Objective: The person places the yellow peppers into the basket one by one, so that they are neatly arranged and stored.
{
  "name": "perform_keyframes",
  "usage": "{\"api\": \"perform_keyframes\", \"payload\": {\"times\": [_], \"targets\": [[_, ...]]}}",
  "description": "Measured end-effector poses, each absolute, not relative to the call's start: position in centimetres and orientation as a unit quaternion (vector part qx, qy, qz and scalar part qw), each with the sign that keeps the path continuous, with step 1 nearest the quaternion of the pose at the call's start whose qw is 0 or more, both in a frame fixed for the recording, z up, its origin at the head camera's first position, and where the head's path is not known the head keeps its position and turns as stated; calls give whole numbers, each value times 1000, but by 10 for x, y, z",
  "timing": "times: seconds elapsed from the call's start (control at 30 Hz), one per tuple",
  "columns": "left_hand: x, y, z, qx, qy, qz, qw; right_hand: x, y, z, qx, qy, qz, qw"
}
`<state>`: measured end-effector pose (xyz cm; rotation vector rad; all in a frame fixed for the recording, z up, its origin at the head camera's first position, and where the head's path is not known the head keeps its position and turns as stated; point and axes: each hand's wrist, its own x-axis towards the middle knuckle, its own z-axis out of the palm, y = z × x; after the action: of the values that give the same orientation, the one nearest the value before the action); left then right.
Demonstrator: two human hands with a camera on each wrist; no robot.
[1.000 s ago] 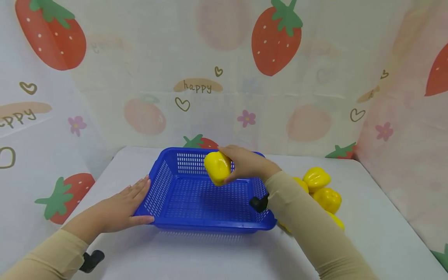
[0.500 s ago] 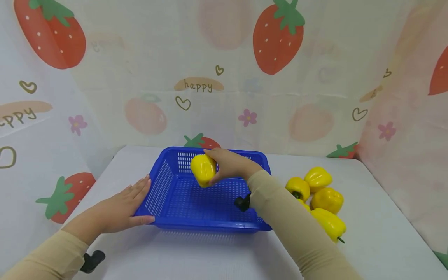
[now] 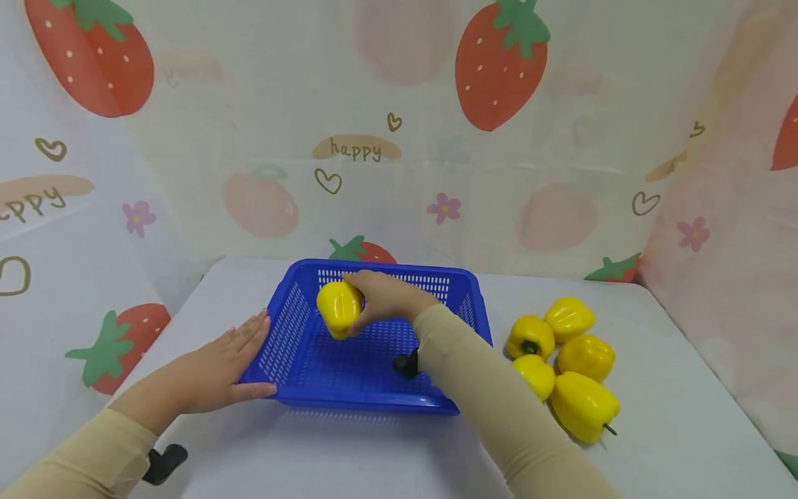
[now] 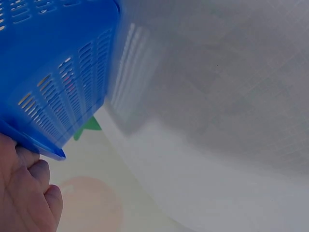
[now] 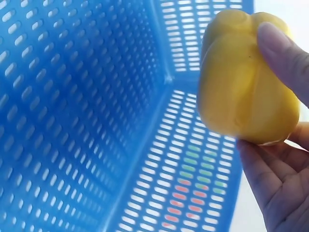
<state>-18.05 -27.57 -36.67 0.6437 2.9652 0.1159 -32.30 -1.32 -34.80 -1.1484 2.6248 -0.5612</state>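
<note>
In the head view, my right hand (image 3: pixel 386 296) grips a yellow bell pepper (image 3: pixel 339 308) between thumb and fingers, over the left half of a blue plastic basket (image 3: pixel 374 400). The right wrist view shows the thumb across one side of the bell pepper (image 5: pixel 241 82), fingers on the other, the basket's slotted walls behind. My left hand (image 3: pixel 215 371) rests against the basket's left edge, fingers extended along the rim and thumb at the front corner. In the left wrist view, the left hand's fingers (image 4: pixel 26 193) touch the basket's rim (image 4: pixel 34 140) from outside.
Several more yellow bell peppers (image 3: pixel 586 405) lie in a cluster on the white table (image 3: pixel 673 388), right of the basket. A strawberry-print curtain (image 3: pixel 399 90) stands behind the table and along its sides. Each sleeve has a black wrist mount (image 3: pixel 165 463).
My right hand has carried the bell pepper leftward and slightly down over the basket, uncovering more of the peppers on the right. The left hand stays at the rim.
</note>
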Motion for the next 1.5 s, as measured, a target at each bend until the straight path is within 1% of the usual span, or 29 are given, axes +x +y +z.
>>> {"api": "perform_keyframes", "payload": {"times": [0.13,0.3,0.5,0.67,0.87,1.13,1.5], "targets": [[-180,-276,-366,212,975,38,54,-326,-21,-355,-393,889,-201,120],[-182,-275,-368,213,975,36,55,-327,-27,-363,-370,889,-228,143],[-183,-273,-368,215,975,31,53,-333,-27,-369,-346,899,-230,137],[-184,-272,-367,218,974,31,53,-337,-30,-375,-337,904,-216,149],[-184,-273,-367,219,974,28,50,-338,-37,-379,-345,905,-197,150],[-182,-274,-365,217,974,28,55,-337,-42,-385,-311,914,-200,167],[-182,-277,-367,213,975,30,58,-339,-45,-389,-312,911,-196,184]]}}
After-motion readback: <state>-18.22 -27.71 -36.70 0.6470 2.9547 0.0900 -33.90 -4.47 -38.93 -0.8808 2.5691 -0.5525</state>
